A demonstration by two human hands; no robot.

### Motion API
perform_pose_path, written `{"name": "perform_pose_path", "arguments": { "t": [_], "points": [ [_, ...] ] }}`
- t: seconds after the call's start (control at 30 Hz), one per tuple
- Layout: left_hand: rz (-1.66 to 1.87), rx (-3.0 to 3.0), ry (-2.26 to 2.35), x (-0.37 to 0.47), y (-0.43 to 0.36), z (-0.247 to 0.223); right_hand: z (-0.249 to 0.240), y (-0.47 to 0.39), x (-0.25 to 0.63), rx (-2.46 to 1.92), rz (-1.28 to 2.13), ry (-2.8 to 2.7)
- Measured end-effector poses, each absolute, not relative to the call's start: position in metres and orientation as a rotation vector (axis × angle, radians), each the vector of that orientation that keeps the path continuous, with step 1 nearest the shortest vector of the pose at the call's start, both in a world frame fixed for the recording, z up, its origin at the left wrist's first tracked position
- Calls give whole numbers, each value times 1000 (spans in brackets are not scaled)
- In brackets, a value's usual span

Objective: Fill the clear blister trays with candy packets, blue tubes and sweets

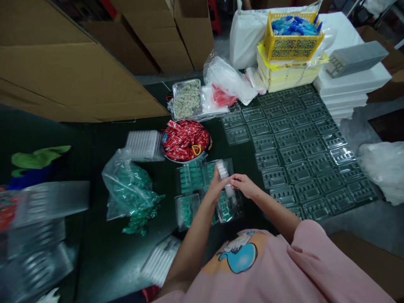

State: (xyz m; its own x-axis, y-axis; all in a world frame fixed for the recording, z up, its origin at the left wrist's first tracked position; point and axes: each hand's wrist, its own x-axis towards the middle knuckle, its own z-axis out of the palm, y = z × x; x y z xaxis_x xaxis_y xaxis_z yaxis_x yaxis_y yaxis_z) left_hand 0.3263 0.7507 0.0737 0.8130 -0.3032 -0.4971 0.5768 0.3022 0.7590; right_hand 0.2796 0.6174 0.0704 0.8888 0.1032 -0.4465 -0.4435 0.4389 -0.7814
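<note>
In the middle of the head view, my left hand is closed around a narrow, whitish, ribbed plastic piece, perhaps a small stack. My right hand meets it from the right, its fingers pinched at the piece's side. Underneath lie clear plastic trays with small green pieces set in their slots. The tray at lower left holds green pieces too. My hands and forearm hide part of these trays.
A bag of green pieces spills open at left. Behind stand a round container of red packets and a tray of small pale pieces. Rows of clear trays cover the right side. A yellow basket and cardboard stand farther back.
</note>
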Motion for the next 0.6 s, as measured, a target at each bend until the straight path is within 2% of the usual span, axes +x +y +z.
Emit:
{"name": "perform_pose_path", "arguments": {
  "t": [0.13, 0.33, 0.6],
  "points": [
    [-598, 1110, 370, 323, 758, 65, 59, 605, 273, -951, 221, 463],
    [-577, 1045, 605, 328, 781, 58, 14, 569, 295, -768, -60, 762],
    [-642, 988, 580, 314, 778, 64, -35, 587, 348, -557, -262, 1077]
  ]
}}
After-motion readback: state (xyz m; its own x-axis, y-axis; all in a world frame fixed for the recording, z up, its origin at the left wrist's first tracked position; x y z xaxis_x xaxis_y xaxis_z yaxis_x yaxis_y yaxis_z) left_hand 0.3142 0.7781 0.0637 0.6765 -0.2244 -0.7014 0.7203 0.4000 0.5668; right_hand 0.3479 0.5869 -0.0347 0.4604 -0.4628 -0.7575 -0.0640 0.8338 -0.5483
